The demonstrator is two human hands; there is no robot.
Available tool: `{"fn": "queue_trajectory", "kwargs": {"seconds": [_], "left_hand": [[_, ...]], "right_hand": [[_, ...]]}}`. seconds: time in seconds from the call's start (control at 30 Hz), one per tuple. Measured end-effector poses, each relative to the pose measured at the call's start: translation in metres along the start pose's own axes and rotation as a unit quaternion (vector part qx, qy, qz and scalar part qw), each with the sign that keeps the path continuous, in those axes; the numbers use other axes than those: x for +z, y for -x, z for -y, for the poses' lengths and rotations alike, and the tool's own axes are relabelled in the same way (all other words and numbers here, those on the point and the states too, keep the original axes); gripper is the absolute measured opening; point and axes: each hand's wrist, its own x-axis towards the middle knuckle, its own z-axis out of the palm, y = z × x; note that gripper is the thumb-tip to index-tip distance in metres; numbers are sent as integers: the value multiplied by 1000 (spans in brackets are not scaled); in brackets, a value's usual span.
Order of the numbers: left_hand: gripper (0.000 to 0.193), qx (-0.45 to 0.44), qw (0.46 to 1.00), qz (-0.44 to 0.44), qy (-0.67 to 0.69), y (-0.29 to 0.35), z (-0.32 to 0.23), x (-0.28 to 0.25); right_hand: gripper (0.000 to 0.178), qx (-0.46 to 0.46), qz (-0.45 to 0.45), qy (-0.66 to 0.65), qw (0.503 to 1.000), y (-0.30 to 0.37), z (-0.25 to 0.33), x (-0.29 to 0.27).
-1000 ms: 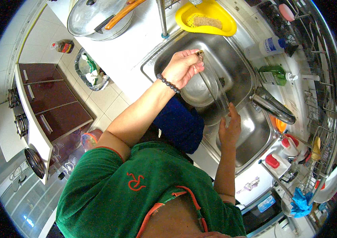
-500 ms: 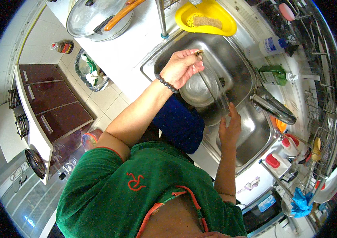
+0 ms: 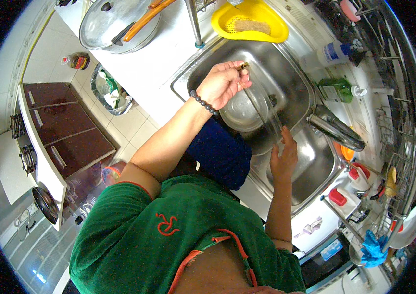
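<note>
**Clear glass piece held at both ends over the sink, long axis diagonal**

Left hand point(image 3: 223, 84) is up over the far half of the sink point(image 3: 286, 63), fingers closed in a pinch on the top end of a clear glass piece point(image 3: 263, 107). A small brownish bit shows at the fingertips; can't tell whether it belongs to the glass or is something separate.

Right hand point(image 3: 284, 158) is lower and nearer the body, fingers curled on the bottom end of the same piece. How tight the grip is can't be read, since the glass is transparent and the fingers face away.

Key relation: the long axis runs from the left hand, upper-left, down to the right hand, lower-right, tilted rather than level. The lower end points towards the tap point(image 3: 336, 130). The right hand is nearer the tap, the left is nearer the far sink wall.

Under the glass: a steel bowl point(image 3: 239, 113) in the basin, directly beneath the mid-span.

Edges and room:
- Tap spout just to the right of the lower end, tight on that side.
- Yellow strainer point(image 3: 250, 22) on the far rim, well apart.
- Green bottle point(image 3: 338, 89) and spray bottle point(image 3: 333, 51) on the worktop point(image 3: 163, 59) strip behind the sink, apart from both hands.
- Open basin below the right hand, free room downward.
- Dish rack point(image 3: 404, 127) along the right edge, out of reach of the glass.
</note>
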Motion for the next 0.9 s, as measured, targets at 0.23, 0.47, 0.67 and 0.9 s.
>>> {"fn": "queue_trajectory", "kwargs": {"seconds": [0.23, 0.47, 0.67, 0.9], "left_hand": [[36, -2, 997, 6, 83, 5, 14, -10], [34, 49, 998, -4, 38, 14, 35, 1], [32, 96, 994, -44, -10, 14, 35, 11], [25, 96, 993, -69, -13, 9, 34, 9]], "right_hand": [[54, -15, 5, 55, 998, -5, 7, -5], [50, -15, -14, 99, 995, -5, 19, -2], [37, -12, -52, 138, 989, 0, 21, 5], [37, -33, -47, 136, 989, -5, 34, -2]]}}
